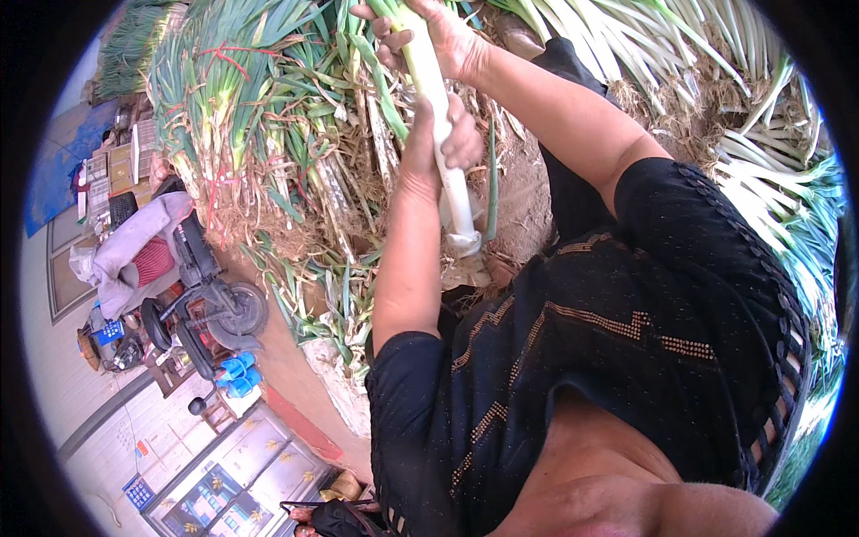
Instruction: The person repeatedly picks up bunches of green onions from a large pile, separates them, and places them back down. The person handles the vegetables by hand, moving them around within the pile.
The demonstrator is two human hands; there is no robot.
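A large green onion [439,104], with a long white stalk, slants between my hands. My left hand [451,134] is wrapped around the middle of its white shaft. Higher up, my right hand [451,40] holds it where the white turns green. The root end points down toward my body, with pale, loosened skin [464,243] around it. A single green leaf [492,181] stands just right of the stalk. Beyond my hands lie unpeeled green onions [329,174] with dry, brownish outer leaves and roots.
Bundles tied with red string [221,121] stand at left. Clean white-stalked onions [604,40] lie at upper right, with more onions [772,174] below. Leaf scraps [335,295] litter the floor. A parked scooter [215,288] and blue slippers [238,374] are farther left.
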